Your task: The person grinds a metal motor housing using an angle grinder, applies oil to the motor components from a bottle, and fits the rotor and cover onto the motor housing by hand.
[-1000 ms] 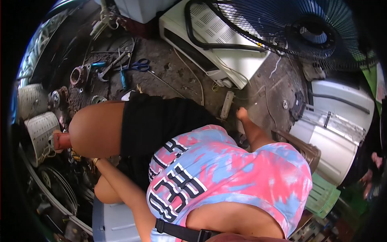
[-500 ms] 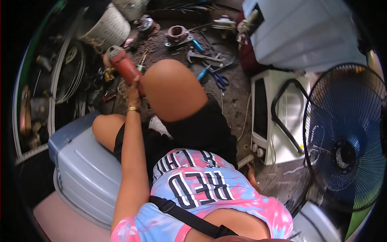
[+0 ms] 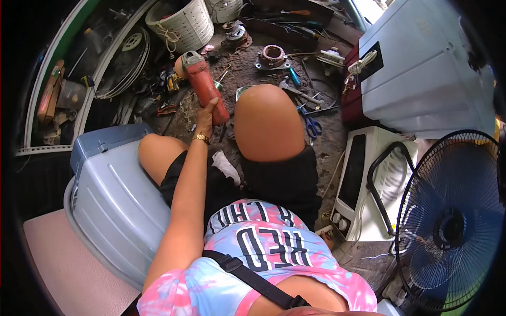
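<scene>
Left hand (image 3: 206, 115) wrapped around the lower body of a red power tool (image 3: 203, 84); I read the thumb lying along its side. Tool tilted, grey head up and to the left, carried above the floor (image 3: 331, 158) just left of the raised knee (image 3: 269, 121) in my view. Right hand (image 3: 328, 238) mostly hidden by the shirt (image 3: 274, 231), low beside a pale bar (image 3: 323, 230); I cannot tell whether it is spread or gripping, nor whether it touches the bar.

Beyond the raised knee I log a rusty metal ring (image 3: 273, 55), a hammer (image 3: 299, 95) and blue-handled scissors (image 3: 313, 128). White microwave (image 3: 377, 184) on the right, black-caged fan (image 3: 452, 226) next to it. White perforated basket (image 3: 185, 29) behind the tool.
</scene>
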Available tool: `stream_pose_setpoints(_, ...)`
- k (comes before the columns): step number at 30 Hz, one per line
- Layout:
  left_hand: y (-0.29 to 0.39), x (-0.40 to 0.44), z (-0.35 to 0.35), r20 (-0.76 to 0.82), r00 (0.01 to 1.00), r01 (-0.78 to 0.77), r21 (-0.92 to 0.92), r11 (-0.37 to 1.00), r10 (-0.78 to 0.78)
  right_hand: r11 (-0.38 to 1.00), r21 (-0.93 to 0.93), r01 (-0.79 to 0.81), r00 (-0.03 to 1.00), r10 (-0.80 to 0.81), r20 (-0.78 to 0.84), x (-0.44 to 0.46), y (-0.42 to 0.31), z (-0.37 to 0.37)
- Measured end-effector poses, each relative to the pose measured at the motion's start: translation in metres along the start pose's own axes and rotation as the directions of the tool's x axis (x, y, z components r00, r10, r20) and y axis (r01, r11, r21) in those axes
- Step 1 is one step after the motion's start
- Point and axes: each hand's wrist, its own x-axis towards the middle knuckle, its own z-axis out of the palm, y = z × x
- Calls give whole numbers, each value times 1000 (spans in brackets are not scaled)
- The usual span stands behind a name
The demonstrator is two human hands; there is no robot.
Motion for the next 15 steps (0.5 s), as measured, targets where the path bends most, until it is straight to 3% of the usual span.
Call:
stream_pose_setpoints(11, 14, 1, 7, 25, 999, -22, 11, 1000, 22, 968, -101, -231, 973, 232, 0, -19, -31, -16)
stream_pose_setpoints(14, 18, -3, 13, 60, 998, 1, 22, 1000, -2, 945, 155, -290, 946, 258, 195, 19, 19, -8)
stream_pose_setpoints(15, 20, -4, 16, 66, 998, -5, 14, 1000, 4, 928, 171, -332, 937, 303, 175, 37, 37, -2)
